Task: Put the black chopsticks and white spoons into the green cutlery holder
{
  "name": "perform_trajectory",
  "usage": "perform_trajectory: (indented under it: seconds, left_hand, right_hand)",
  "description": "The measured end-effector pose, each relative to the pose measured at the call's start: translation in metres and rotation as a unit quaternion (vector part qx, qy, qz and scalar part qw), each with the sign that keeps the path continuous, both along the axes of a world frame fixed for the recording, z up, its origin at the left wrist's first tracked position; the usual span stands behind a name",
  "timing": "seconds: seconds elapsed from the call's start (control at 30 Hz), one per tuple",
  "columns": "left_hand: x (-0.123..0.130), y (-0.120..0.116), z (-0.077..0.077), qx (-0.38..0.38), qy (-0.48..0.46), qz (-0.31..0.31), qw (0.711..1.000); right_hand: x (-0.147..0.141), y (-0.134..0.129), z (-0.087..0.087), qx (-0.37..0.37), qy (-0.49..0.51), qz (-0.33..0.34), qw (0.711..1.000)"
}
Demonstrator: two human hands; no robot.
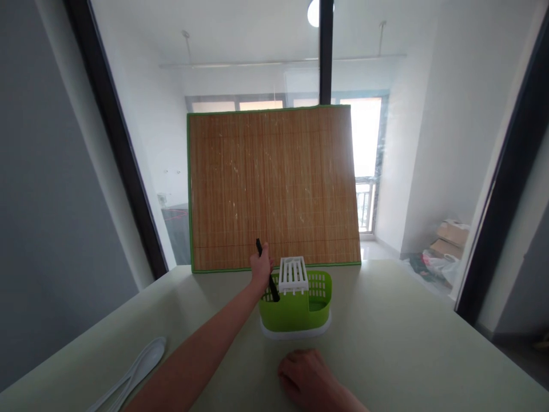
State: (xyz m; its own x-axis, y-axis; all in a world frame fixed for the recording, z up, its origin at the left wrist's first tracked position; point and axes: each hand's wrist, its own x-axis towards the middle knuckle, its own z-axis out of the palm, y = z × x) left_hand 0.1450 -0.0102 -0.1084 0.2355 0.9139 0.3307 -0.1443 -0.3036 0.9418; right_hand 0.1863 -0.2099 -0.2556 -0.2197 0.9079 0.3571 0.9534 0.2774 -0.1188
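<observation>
My left hand (261,268) is closed around a long black utensil (273,288) whose exact kind I cannot make out. The utensil slants, with its upper tip above my fingers and its wider lower end at the left compartment of a green cutlery caddy (285,316). A white slotted rack (293,274) sits across the caddy's middle, and a white base runs beneath it. Just in front of the caddy, my right hand (305,375) rests on the table with its fingers curled in, no object showing in it.
Two white spoons (148,356) lie overlapping at the lower left of the pale table (386,349). Behind the caddy leans a bamboo mat (274,183) with green edging, against a glass partition. Cardboard and bags (446,252) lie on the floor beyond the glass.
</observation>
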Motion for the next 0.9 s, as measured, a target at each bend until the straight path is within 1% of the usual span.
perform_trajectory:
  seconds: [0.07,0.13,0.23,0.27,0.3,0.33,0.37,0.4,0.43,0.47,0.53,0.57,0.63,0.73,0.8,0.9]
  left_hand:
    - [-0.003,-0.003,0.022,0.021,-0.029,0.020,0.999]
    - [-0.012,-0.008,0.051,0.059,-0.062,0.039,0.996]
    - [-0.040,-0.015,0.099,0.137,-0.086,0.071,0.984]
    - [-0.052,-0.016,0.113,0.161,-0.084,0.083,0.980]
    - [-0.065,-0.014,0.124,0.188,-0.074,0.094,0.975]
    - [-0.079,-0.010,0.132,0.214,-0.051,0.111,0.969]
    - [-0.093,-0.004,0.136,0.239,-0.013,0.132,0.962]
    - [-0.108,0.003,0.136,0.258,0.045,0.159,0.952]
    - [-0.123,0.011,0.132,0.266,0.130,0.187,0.937]
    - [-0.139,0.020,0.124,0.259,0.226,0.215,0.914]
    - [-0.172,0.037,0.097,0.202,0.408,0.253,0.854]
    - [-0.190,0.044,0.080,0.168,0.454,0.261,0.835]
    - [-0.225,0.055,0.043,0.115,0.491,0.271,0.820]
    - [-0.275,0.062,-0.009,0.028,0.523,0.275,0.806]
    - [-0.302,0.063,-0.037,-0.028,0.535,0.270,0.800]
    - [-0.328,0.065,-0.067,-0.082,0.542,0.261,0.795]
  right_hand:
    - [0.001,-0.001,-0.001,0.000,0.008,0.006,1.000]
    - [0.002,-0.003,-0.002,-0.001,0.021,0.015,1.000]
    - [0.004,-0.005,-0.004,-0.010,0.043,0.025,0.999]
    - [0.004,-0.005,-0.005,-0.014,0.049,0.028,0.998]
    - [0.005,-0.004,-0.006,-0.018,0.056,0.029,0.998]
    - [0.006,-0.004,-0.007,-0.023,0.060,0.030,0.997]
    - [0.006,-0.003,-0.008,-0.027,0.065,0.031,0.997]
    - [0.007,-0.003,-0.008,-0.030,0.070,0.033,0.997]
    - [0.008,-0.003,-0.009,-0.035,0.075,0.037,0.996]
    - [0.009,-0.002,-0.009,-0.040,0.078,0.041,0.995]
    - [0.010,-0.002,-0.009,-0.052,0.080,0.050,0.994]
    - [0.010,-0.002,-0.009,-0.057,0.080,0.052,0.994]
    - [0.011,0.000,-0.009,-0.066,0.078,0.052,0.993]
    - [0.012,0.001,-0.010,-0.078,0.079,0.048,0.993]
    - [0.013,0.002,-0.012,-0.082,0.082,0.047,0.992]
    - [0.014,0.002,-0.013,-0.079,0.090,0.047,0.992]
